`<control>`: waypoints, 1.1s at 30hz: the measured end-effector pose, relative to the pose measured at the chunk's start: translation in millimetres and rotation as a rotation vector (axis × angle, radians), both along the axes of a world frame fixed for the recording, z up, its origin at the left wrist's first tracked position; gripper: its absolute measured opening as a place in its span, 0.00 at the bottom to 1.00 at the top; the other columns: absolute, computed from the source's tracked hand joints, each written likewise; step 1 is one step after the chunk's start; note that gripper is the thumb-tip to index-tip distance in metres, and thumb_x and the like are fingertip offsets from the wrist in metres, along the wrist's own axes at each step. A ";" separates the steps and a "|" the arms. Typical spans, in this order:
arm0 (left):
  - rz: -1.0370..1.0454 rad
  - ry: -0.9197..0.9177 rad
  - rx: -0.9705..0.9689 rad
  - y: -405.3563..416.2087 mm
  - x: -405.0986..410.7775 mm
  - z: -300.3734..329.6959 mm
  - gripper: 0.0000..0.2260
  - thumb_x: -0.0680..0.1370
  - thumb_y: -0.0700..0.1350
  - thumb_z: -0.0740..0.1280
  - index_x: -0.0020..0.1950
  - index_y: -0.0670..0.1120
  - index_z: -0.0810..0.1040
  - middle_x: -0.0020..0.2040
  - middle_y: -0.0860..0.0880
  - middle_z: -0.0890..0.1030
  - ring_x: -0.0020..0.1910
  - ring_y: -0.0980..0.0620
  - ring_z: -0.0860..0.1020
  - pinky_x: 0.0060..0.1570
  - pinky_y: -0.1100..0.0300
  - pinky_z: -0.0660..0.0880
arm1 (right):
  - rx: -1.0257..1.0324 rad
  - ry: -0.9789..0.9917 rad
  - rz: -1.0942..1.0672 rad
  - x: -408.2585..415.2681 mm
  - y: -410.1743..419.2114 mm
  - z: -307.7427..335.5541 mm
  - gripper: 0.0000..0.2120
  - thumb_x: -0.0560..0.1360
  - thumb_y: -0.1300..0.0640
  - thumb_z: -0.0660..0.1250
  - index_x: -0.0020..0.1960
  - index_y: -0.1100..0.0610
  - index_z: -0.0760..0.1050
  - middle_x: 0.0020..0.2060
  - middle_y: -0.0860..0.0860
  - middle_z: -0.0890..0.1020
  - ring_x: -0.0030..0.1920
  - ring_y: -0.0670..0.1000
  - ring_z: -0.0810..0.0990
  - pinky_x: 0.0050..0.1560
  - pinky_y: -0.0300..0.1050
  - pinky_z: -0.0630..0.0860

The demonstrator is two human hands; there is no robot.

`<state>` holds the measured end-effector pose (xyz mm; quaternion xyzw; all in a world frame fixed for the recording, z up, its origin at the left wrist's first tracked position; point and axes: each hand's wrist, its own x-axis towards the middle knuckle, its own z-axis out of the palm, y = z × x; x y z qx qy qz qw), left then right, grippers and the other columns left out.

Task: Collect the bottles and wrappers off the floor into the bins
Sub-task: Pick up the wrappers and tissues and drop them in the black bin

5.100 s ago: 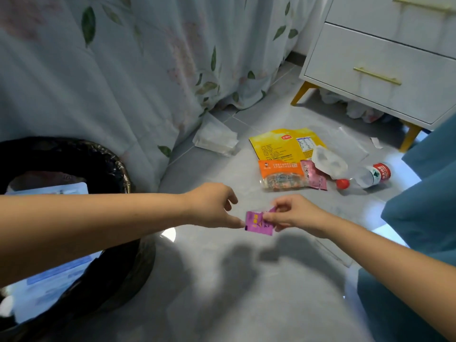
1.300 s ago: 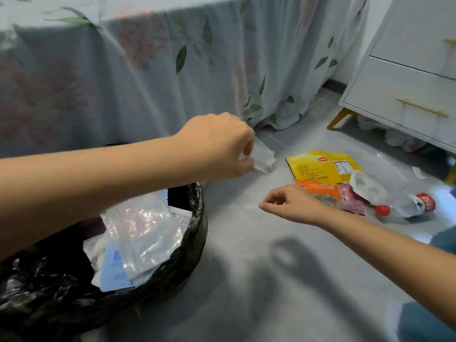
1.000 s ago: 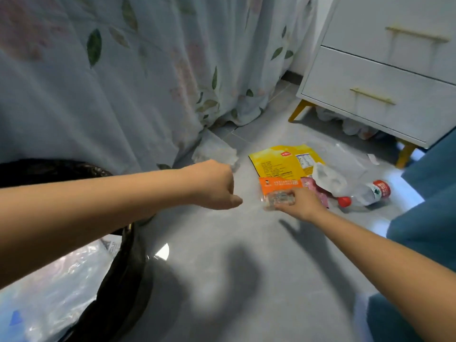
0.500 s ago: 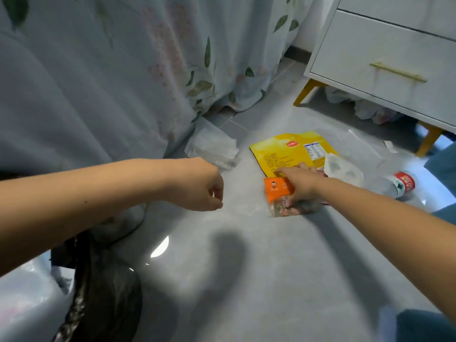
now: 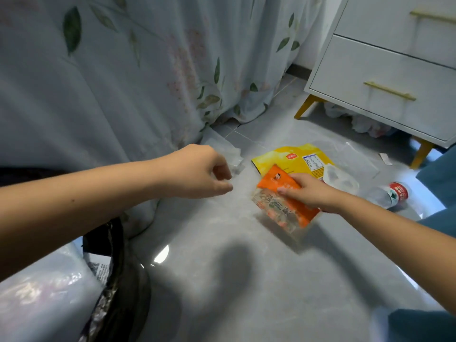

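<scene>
Grey floor tiles [image 5: 246, 280] beside the floral bedsheet [image 5: 123, 82] carry less litter than half a second ago: the right hand [image 5: 308, 193], which was then pressing flat on the orange snack wrapper [image 5: 283, 206], now pinches it and has lifted it clear of the yellow packet [image 5: 283, 156]. The left hand [image 5: 197, 172] hovers loosely curled and empty, so a handover toward the black-lined bin [image 5: 118, 280] at lower left looks likely. A clear bottle with a red label [image 5: 389, 193], a crumpled tissue [image 5: 229, 154] and clear plastic [image 5: 340, 178] remain to collect.
</scene>
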<state>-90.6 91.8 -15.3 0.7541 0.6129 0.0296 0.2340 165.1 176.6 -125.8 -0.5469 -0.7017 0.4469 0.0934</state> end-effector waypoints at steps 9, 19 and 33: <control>0.315 -0.443 -0.095 -51.6 -21.1 29.2 0.20 0.68 0.56 0.74 0.54 0.47 0.81 0.43 0.54 0.83 0.40 0.59 0.79 0.47 0.59 0.78 | -0.188 0.499 0.095 -70.0 -81.0 102.0 0.04 0.77 0.59 0.64 0.51 0.52 0.76 0.39 0.46 0.86 0.40 0.44 0.85 0.36 0.36 0.79; 0.567 -0.629 -0.257 -121.8 -95.5 66.8 0.15 0.67 0.50 0.75 0.48 0.42 0.84 0.42 0.44 0.86 0.39 0.54 0.83 0.35 0.65 0.79 | -0.145 0.361 0.279 -96.8 -116.0 110.2 0.10 0.71 0.51 0.68 0.47 0.57 0.77 0.36 0.49 0.81 0.34 0.45 0.76 0.38 0.42 0.74; 0.657 -0.020 -0.668 -194.9 -167.9 30.2 0.15 0.72 0.55 0.73 0.43 0.44 0.81 0.32 0.52 0.84 0.31 0.57 0.82 0.29 0.64 0.75 | -0.039 -0.148 0.459 -74.8 -122.8 37.0 0.03 0.75 0.55 0.68 0.43 0.51 0.78 0.36 0.46 0.80 0.35 0.45 0.78 0.36 0.34 0.74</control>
